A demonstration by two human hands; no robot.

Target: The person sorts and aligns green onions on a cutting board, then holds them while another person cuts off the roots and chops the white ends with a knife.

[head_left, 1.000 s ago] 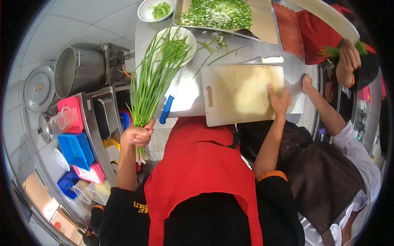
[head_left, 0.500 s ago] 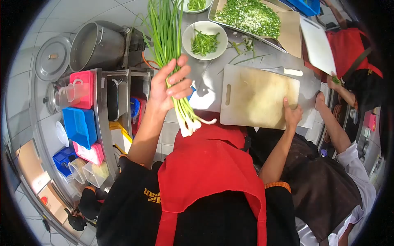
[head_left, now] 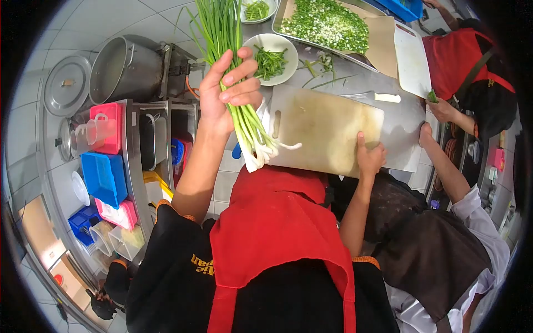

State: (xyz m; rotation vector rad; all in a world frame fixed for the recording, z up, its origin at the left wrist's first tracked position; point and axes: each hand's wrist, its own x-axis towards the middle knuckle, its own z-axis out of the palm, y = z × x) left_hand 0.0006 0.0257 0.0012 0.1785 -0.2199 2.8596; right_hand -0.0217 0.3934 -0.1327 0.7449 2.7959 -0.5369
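Note:
My left hand (head_left: 232, 86) is raised above the table's left edge, fingers wrapped round a bunch of spring onions (head_left: 250, 130). Their green tops point up and away; the white root ends hang below my fist. At the front of the steel table, my right hand (head_left: 370, 157) grips the near right part of a worn cutting board (head_left: 322, 125), thumb on top, other fingers partly hidden. Behind the board lies a knife with a white handle (head_left: 387, 98). A white bowl (head_left: 292, 51) of cut greens stands beyond the board, near the spring onions.
A metal tray of chopped spring onions (head_left: 327, 25) sits at the back, a white board (head_left: 412, 61) beside it. Scraps of greens (head_left: 322, 64) lie behind my board. One co-worker stands close on my right, another in a red apron (head_left: 455, 61) across. Shelves with tubs (head_left: 104, 177) are left.
The cutting board has slid left along the table with my right hand on it, nearer the spring onions. My left hand still holds the bunch, in nearly the same place.

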